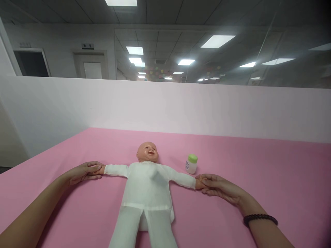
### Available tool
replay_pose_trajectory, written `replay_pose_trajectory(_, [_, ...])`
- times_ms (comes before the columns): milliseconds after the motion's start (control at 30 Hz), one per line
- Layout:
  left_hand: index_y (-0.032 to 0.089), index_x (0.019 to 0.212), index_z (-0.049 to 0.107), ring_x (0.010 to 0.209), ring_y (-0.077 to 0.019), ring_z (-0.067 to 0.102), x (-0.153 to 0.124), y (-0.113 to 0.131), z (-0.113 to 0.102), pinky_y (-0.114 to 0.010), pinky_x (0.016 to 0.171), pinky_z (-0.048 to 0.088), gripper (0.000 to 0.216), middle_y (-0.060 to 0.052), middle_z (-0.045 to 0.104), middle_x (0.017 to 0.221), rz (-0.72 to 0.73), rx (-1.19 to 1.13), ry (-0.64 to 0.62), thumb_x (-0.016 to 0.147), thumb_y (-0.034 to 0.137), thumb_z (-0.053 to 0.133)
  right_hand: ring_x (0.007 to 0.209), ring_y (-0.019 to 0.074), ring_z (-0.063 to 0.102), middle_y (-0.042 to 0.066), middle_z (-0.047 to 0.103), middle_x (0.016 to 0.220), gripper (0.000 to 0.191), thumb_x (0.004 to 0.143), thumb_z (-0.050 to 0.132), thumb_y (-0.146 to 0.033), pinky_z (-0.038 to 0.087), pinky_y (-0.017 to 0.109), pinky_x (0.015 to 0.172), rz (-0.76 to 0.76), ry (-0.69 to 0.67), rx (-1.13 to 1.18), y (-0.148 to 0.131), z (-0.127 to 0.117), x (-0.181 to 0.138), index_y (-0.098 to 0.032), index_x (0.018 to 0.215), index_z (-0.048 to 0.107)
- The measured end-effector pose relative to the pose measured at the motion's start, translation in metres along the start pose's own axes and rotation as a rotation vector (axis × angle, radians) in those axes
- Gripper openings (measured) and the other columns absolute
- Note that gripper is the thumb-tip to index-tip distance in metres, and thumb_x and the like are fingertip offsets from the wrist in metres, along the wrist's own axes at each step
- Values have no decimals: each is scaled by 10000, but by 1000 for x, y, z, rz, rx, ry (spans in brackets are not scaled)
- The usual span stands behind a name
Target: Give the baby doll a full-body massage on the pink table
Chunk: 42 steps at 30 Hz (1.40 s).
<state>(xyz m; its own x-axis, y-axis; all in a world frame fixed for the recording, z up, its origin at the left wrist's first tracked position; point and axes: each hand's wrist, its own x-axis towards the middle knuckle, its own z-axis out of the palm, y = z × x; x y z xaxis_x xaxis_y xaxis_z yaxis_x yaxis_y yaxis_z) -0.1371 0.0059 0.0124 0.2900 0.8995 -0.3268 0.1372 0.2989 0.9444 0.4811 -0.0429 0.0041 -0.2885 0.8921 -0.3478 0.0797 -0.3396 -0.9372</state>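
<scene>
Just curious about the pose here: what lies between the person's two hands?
In the head view, the doll lies between the left hand and the right hand, its arms stretched out to both.

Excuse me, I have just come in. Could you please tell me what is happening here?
A person is holding a doll, which lies on its back on a pink surface with its arms spread wide. The right hand grips one of the doll's hands, and the left hand grips the other. A small white jar with a green lid stands near the right hand.
</scene>
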Motion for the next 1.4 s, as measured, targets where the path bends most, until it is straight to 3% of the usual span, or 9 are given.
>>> replay_pose_trajectory(200, [226,1097,738,1248,-306,589,-7,5,4,-340,1099,474,401,-96,685,1240,26,-18,-72,748,411,812,879,151,692,112,715,1060,435,791,794,-339,562,254,869,-12,-7,4,0,0,-2,-154,1164,667])
replay_pose_trajectory(433, [228,1152,719,1256,-313,580,-8,5,4,-360,1111,463,421,-99,676,1259,32,18,-114,767,381,798,894,158,694,115,715,1069,449,778,797,-303,557,255,878,-18,-21,-1,1,-1,-1,-156,1180,663])
replay_pose_trajectory(667, [214,1133,724,1226,-300,605,-3,2,0,-343,1096,478,387,-104,672,1262,12,13,-75,795,398,773,853,134,688,86,710,1009,354,813,781,-382,559,230,850,-6,1,0,1,1,0,-160,1070,682])
replay_pose_trajectory(1100, [200,1153,715,1257,-321,580,-5,4,2,-363,1115,470,413,-114,668,1269,12,-12,-78,785,371,790,926,159,686,106,713,1055,406,802,786,-317,555,260,899,-29,-37,-15,1,-3,-1,-151,1155,673])
replay_pose_trajectory(1400, [188,1095,727,1220,-294,610,-2,0,0,-349,1105,479,360,-107,674,1251,-8,-13,-44,794,374,788,892,156,691,107,715,1049,402,781,800,-322,565,234,842,-7,-19,-18,2,-3,3,-156,1132,692])
